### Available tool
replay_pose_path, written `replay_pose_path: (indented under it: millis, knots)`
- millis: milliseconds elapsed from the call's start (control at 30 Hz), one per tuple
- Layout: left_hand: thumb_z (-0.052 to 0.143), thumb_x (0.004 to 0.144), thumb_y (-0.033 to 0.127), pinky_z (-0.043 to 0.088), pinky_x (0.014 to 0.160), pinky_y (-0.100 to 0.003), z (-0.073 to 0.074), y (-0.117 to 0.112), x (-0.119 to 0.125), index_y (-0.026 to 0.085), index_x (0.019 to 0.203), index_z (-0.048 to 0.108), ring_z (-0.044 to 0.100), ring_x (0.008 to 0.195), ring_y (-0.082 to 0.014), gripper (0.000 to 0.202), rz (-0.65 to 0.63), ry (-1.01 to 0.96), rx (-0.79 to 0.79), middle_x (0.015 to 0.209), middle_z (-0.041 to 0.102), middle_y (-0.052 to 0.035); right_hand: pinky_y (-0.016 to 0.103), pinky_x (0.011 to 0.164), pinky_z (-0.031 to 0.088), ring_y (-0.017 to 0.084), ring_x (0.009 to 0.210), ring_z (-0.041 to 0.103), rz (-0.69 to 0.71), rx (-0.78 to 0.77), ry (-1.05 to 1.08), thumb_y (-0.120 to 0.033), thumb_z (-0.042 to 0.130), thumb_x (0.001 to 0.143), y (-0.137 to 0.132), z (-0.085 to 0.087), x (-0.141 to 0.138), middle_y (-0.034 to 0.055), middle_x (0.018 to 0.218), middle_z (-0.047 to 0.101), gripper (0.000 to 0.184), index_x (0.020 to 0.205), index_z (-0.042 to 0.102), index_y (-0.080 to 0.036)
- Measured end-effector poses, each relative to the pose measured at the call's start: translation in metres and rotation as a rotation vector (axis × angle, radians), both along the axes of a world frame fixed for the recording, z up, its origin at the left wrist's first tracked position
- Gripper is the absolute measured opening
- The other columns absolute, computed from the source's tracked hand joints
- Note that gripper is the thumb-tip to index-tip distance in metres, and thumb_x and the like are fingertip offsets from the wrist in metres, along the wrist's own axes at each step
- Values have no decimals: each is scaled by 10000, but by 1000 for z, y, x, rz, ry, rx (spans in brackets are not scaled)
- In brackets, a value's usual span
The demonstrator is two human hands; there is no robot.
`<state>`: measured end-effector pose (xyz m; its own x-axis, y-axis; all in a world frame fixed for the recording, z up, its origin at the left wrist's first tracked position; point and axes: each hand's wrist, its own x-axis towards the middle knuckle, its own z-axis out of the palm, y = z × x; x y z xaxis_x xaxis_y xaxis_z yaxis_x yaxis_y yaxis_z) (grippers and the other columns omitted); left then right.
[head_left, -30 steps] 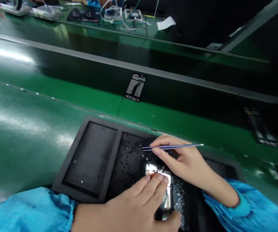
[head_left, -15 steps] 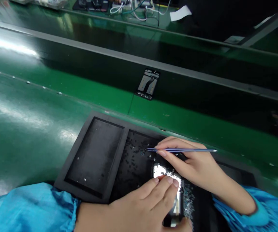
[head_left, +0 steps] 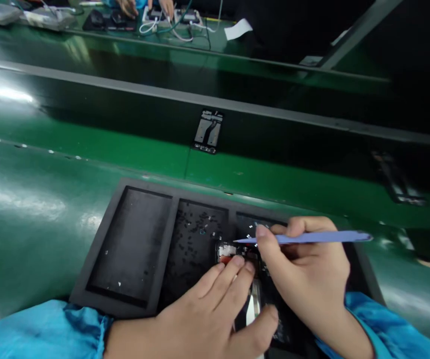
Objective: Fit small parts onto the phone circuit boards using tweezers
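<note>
My left hand (head_left: 211, 309) lies across a phone frame (head_left: 226, 250), fingers stretched out on its upper part and thumb apart. The frame rests in a black tray (head_left: 163, 249) and is partly hidden under my hand. In my right hand (head_left: 308, 269) are blue-purple tweezers (head_left: 319, 237), pinched between thumb and fingers. Their tips point left, over the frame's top edge. Whether they grip anything is too small to tell. Small dark pieces (head_left: 187, 239) lie scattered in the tray's middle compartment, and small pale ones near my right hand.
Beyond the tray, another phone frame (head_left: 208, 132) lies on the green surface. A further phone part (head_left: 399, 179) is at the right in shadow. Across the far ledge, another person's hands (head_left: 166, 7) are among cables (head_left: 151, 25). A white paper (head_left: 238, 30) lies there too.
The tweezers have moved from above the scattered dark pieces to the phone frame's top edge, and my right hand has turned. My left thumb shows apart. The view has shifted; another person's hands appear.
</note>
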<state>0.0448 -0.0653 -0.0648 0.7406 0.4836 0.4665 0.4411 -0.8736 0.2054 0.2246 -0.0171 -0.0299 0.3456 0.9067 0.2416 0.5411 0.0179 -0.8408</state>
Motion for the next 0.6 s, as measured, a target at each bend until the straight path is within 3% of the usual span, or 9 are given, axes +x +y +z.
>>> replay_pose_path:
  millis: [67,133,267,367,467,600]
  knots:
    - [699,895,352,394,1166,-535,7,1,-5,133,1321,497,424,1447,-438,520,9,-96,-66,1326,574,-213,282,506,523,156,544,633,-12,9,-85,-325,726,901,-4,-9,0,-32,693,614,288,868,444,-273]
    - [661,905,399,467,1107,-539,20,11,-10,130,1271,518,475,1386,-405,476,83,-178,-262,1287,558,-202,289,516,502,157,545,622,-2,3,-171,-337,700,914,-4,-14,0,-35,674,592,287,844,429,-273]
    - [522,959,289,591,831,-357,52,57,-17,161,1114,627,683,968,-225,227,354,-220,-921,1085,662,-114,275,450,431,142,477,573,55,45,-281,-339,648,908,2,-10,-1,-41,627,560,271,784,417,-271]
    - [502,970,264,501,542,-225,65,93,-19,164,1128,662,626,600,-131,246,416,-120,-1298,835,707,-32,263,442,419,132,445,548,98,93,-311,-295,615,897,6,-3,-4,-48,595,548,245,757,414,-271]
    - [497,969,306,383,369,-208,65,108,-18,156,1103,674,496,388,-107,268,363,-18,-1501,677,700,5,250,406,380,126,406,521,154,120,-326,-280,588,915,8,2,-3,-61,546,520,237,759,410,-274]
    - [462,946,278,373,340,-203,59,103,-13,144,976,683,516,372,-114,260,309,-21,-1562,637,699,-7,242,388,358,117,385,505,349,107,-278,-286,549,951,11,5,3,-64,551,516,213,789,411,-270]
